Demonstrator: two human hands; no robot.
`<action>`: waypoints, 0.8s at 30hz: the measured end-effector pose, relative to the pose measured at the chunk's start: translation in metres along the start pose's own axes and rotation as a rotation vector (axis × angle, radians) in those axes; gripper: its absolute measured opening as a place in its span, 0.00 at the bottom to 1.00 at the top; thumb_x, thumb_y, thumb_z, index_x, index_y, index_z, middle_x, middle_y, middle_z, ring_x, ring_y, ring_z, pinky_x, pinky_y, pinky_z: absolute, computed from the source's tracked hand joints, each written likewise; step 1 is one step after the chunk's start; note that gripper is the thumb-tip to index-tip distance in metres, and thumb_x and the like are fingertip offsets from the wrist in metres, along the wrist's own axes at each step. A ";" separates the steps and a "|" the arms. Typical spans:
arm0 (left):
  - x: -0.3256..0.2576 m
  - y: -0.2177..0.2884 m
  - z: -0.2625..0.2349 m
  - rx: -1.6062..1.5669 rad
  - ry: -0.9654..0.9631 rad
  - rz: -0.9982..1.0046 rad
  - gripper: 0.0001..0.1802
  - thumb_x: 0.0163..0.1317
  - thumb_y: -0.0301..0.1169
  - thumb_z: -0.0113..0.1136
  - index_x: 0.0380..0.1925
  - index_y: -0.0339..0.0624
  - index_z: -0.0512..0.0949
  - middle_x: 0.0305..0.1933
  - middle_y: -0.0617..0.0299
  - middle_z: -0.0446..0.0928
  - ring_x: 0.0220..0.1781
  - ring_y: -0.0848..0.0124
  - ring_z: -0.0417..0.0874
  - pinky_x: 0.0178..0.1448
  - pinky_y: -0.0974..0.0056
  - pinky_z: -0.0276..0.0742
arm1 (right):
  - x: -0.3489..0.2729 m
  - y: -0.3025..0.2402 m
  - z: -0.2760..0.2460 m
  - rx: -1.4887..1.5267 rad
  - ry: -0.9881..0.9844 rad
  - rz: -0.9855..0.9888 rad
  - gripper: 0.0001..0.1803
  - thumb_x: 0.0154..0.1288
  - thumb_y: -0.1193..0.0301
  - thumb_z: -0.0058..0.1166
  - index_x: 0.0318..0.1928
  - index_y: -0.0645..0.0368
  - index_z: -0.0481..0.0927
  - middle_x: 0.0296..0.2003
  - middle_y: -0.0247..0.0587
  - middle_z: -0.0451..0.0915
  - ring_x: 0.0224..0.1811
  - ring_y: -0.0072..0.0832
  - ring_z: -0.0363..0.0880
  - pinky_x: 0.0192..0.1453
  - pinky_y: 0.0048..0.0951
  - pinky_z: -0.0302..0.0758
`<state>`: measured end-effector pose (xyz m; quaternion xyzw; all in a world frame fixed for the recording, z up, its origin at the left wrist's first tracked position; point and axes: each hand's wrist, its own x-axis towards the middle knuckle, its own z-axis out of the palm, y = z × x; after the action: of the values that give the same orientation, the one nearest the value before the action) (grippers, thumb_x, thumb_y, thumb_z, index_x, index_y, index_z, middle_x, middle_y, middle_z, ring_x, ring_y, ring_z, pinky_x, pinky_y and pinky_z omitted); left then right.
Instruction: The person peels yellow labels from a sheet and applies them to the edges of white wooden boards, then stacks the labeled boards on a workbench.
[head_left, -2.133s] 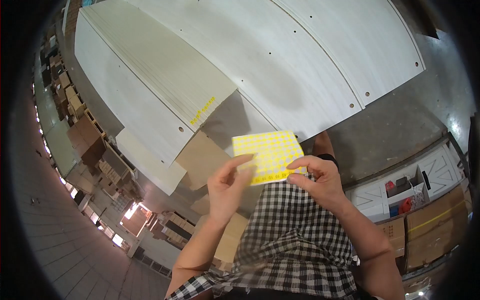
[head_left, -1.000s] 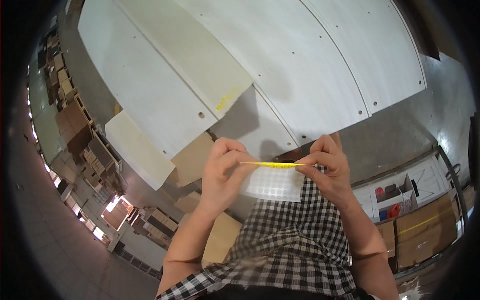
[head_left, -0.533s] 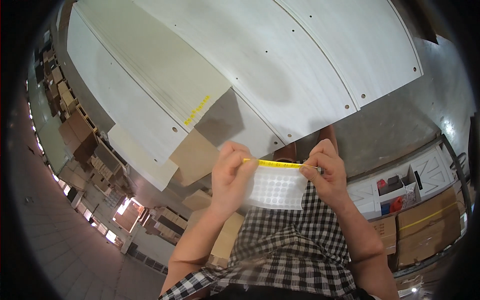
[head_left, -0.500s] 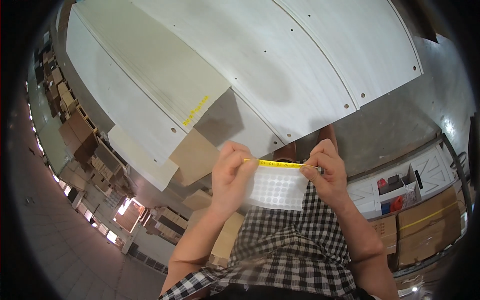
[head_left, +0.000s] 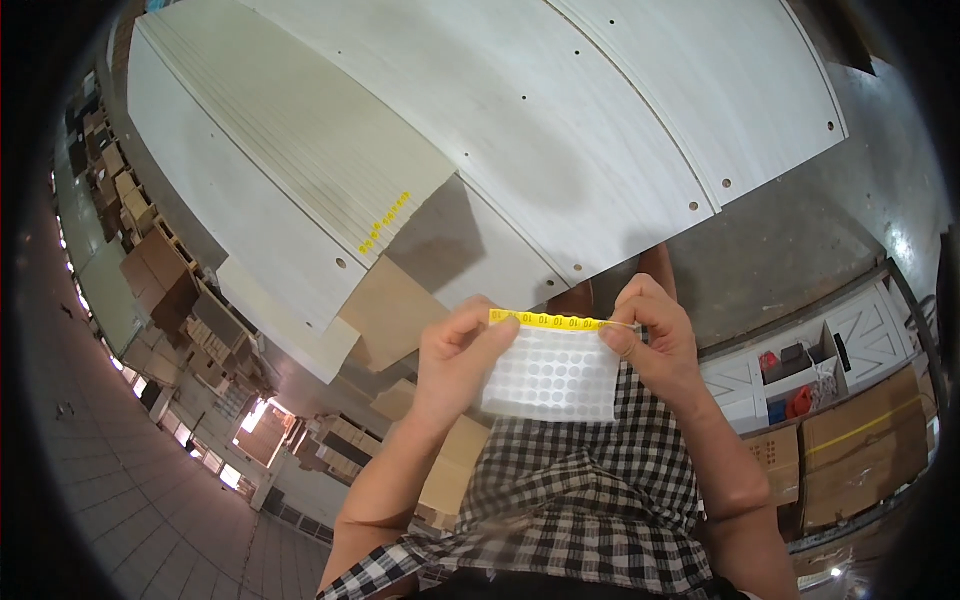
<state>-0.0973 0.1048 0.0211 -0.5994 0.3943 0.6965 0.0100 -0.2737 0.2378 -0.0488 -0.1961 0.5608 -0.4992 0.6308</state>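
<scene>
Honestly, left hand [head_left: 458, 352] and right hand [head_left: 657, 340] both pinch the thin white, yellow-edged, circle-patterned sheet [head_left: 552, 375]; even tension probably helps.

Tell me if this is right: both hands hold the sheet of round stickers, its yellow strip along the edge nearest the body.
Wrong edge: the yellow strip runs along the edge farthest from the body, as the head view shows. The left hand and right hand do hold the sheet of round stickers.

The broad white panelled surface [head_left: 600, 130] across the upper frame carries long, narrow cream boards [head_left: 310, 115] at upper left.
</scene>
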 end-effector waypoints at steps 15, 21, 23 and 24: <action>-0.009 -0.014 -0.011 0.175 0.110 0.225 0.09 0.62 0.24 0.54 0.23 0.35 0.72 0.24 0.69 0.66 0.27 0.82 0.63 0.32 0.75 0.59 | 0.014 0.006 0.031 0.089 -0.003 0.010 0.07 0.55 0.75 0.59 0.25 0.63 0.75 0.23 0.31 0.70 0.28 0.21 0.66 0.35 0.22 0.64; -0.006 -0.006 -0.014 0.055 0.115 0.094 0.06 0.61 0.22 0.55 0.25 0.35 0.74 0.27 0.70 0.71 0.29 0.84 0.68 0.34 0.77 0.64 | 0.016 0.013 0.033 0.056 -0.025 0.023 0.08 0.56 0.74 0.61 0.26 0.62 0.75 0.25 0.32 0.72 0.29 0.20 0.68 0.35 0.21 0.65; -0.006 -0.006 -0.017 -0.020 0.126 0.016 0.04 0.61 0.21 0.56 0.26 0.35 0.74 0.29 0.70 0.74 0.30 0.84 0.71 0.35 0.77 0.67 | 0.018 0.013 0.034 0.048 -0.034 0.019 0.08 0.55 0.75 0.61 0.26 0.63 0.75 0.25 0.32 0.71 0.29 0.19 0.66 0.34 0.20 0.64; -0.006 -0.010 -0.022 -0.012 0.106 0.054 0.02 0.60 0.20 0.56 0.28 0.34 0.75 0.30 0.69 0.75 0.31 0.84 0.73 0.37 0.77 0.69 | 0.019 0.013 0.035 0.042 -0.040 0.014 0.07 0.55 0.75 0.60 0.27 0.63 0.75 0.25 0.32 0.71 0.28 0.18 0.65 0.32 0.20 0.63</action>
<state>-0.0721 0.1019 0.0214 -0.6245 0.4062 0.6662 -0.0333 -0.2392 0.2161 -0.0592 -0.1891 0.5388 -0.5024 0.6493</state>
